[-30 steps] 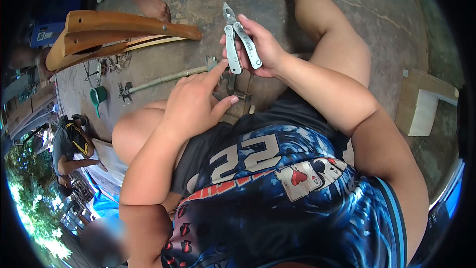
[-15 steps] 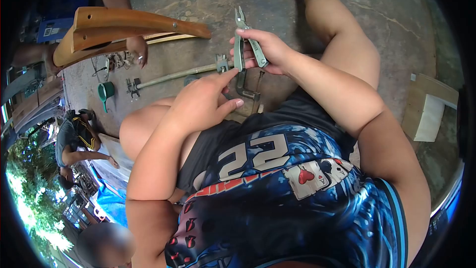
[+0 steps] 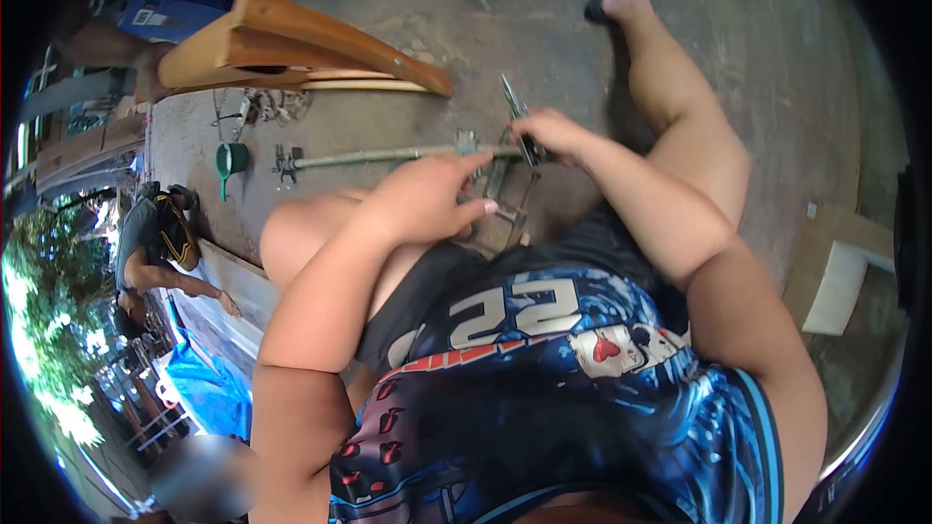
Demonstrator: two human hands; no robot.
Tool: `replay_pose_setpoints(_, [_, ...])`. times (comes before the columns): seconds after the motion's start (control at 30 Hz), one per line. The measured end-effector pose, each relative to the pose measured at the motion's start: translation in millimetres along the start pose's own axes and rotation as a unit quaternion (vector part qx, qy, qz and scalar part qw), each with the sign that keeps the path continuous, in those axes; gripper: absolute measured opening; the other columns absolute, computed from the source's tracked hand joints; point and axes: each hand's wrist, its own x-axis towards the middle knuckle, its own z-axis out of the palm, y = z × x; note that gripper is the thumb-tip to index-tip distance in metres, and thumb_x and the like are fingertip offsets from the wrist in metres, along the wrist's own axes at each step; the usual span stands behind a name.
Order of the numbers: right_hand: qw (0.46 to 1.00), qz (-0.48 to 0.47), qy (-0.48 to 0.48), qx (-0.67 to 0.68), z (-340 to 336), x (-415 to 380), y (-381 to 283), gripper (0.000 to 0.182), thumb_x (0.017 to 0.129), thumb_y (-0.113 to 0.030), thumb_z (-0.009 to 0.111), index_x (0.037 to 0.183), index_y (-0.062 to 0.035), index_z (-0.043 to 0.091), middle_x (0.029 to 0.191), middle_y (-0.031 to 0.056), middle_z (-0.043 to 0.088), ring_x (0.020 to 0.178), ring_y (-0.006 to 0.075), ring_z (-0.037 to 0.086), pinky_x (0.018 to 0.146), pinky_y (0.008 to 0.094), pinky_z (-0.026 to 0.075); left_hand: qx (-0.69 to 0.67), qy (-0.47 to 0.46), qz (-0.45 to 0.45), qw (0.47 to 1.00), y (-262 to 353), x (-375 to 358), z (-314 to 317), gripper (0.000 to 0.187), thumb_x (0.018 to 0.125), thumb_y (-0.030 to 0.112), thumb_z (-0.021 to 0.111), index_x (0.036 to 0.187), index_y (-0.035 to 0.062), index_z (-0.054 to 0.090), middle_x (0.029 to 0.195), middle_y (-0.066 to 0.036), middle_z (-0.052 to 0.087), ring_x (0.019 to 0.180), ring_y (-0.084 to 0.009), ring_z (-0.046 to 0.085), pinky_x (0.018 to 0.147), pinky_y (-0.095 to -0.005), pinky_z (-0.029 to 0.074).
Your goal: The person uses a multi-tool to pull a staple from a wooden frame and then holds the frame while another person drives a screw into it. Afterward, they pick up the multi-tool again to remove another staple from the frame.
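Observation:
My right hand [image 3: 553, 136] grips a metal multitool with plier jaws [image 3: 515, 102], seen nearly edge-on, its jaws pointing up and slightly left. My left hand [image 3: 437, 194] hovers just left of it, index finger and thumb stretched out and apart. Nothing shows in the left hand, and its other fingers are partly hidden. A gap lies between the left fingertip and the multitool. Below both hands, a long bar clamp [image 3: 379, 155] rests on the floor. Beside it is a C-shaped metal clamp [image 3: 505, 206], partly covered by my left hand.
A curved varnished wooden piece [image 3: 330, 39] is at upper left, with another person's hand [image 3: 150, 73] at its end. A green dipper [image 3: 233, 159] and tangled cord [image 3: 272, 107] are on the floor. Another person [image 3: 155, 243] bends at a board. Cardboard [image 3: 825, 233] lies at right.
The multitool has turned from broadside to edge-on and moved away from my left index finger, which was touching it. A co-worker's hand has left the wooden piece's near side. The whole view has shifted.

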Motion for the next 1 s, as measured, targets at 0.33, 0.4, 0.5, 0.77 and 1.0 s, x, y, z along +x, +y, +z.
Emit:
replay_pose_setpoints(0.33, [0.979, 0.056, -0.003, -0.196, -13.6, 12.8, 23.4, 0.036, 0.07, -0.018, 0.071, 0.099, 0.0021, 0.069, 0.083, 0.0091, 0.063, 0.073, 0.0196, 0.056, 0.061, 0.0376, 0.045, 0.009, 0.032, -0.014, 0.999, -18.9, -14.0, 9.7, 0.062, 0.09, 0.043, 0.067, 0.138, 0.0052, 0.055, 0.103, -0.018, 0.07, 0.101, -0.0381, 0.065, 0.086, -0.0452, 0.052])
replay_pose_setpoints(0.4, [0.963, 0.061, 0.002, -0.261, -10.1, 1.7, 16.3, 0.039, 0.071, -0.022, 0.072, 0.101, 0.0023, 0.069, 0.087, 0.0117, 0.066, 0.078, 0.0219, 0.059, 0.067, 0.0384, 0.048, -0.037, 0.161, 0.056, 0.985, -10.9, -24.6, -2.0, 0.049, 0.089, 0.033, 0.071, 0.129, 0.0048, 0.063, 0.1, -0.014, 0.07, 0.096, -0.0318, 0.067, 0.083, -0.0408, 0.053])
replay_pose_setpoints(0.5, [0.924, 0.038, 0.02, -0.381, -15.1, 9.0, 31.2, 0.043, 0.071, -0.029, 0.073, 0.101, 0.0022, 0.071, 0.095, 0.0155, 0.071, 0.087, 0.0261, 0.066, 0.076, 0.0371, 0.051, -0.134, 0.404, 0.173, 0.888, 9.4, -60.6, -34.2, 0.034, 0.089, 0.019, 0.072, 0.12, 0.0036, 0.068, 0.098, -0.01, 0.071, 0.093, -0.0227, 0.068, 0.083, -0.036, 0.053])
replay_pose_setpoints(0.77, [0.83, 0.017, 0.001, -0.558, -0.7, -2.8, 38.5, 0.057, 0.073, -0.044, 0.073, 0.109, 0.0005, 0.072, 0.102, 0.0186, 0.072, 0.095, 0.0296, 0.069, 0.085, 0.039, 0.053, -0.163, 0.486, 0.593, 0.621, 109.3, -227.5, -112.7, 0.025, 0.094, 0.015, 0.067, 0.116, 0.0026, 0.068, 0.103, -0.007, 0.07, 0.094, -0.0176, 0.067, 0.087, -0.0311, 0.052])
replay_pose_setpoints(1.0, [0.808, -0.05, 0.013, -0.587, 1.1, -10.3, 53.2, 0.054, 0.076, -0.044, 0.073, 0.099, 0.0056, 0.072, 0.09, 0.0233, 0.071, 0.077, 0.0335, 0.07, 0.07, 0.0415, 0.056, -0.149, 0.441, 0.621, 0.631, 122.9, -253.4, -93.6, 0.024, 0.093, 0.015, 0.067, 0.114, 0.0028, 0.068, 0.102, -0.007, 0.071, 0.093, -0.0185, 0.067, 0.087, -0.0315, 0.052])
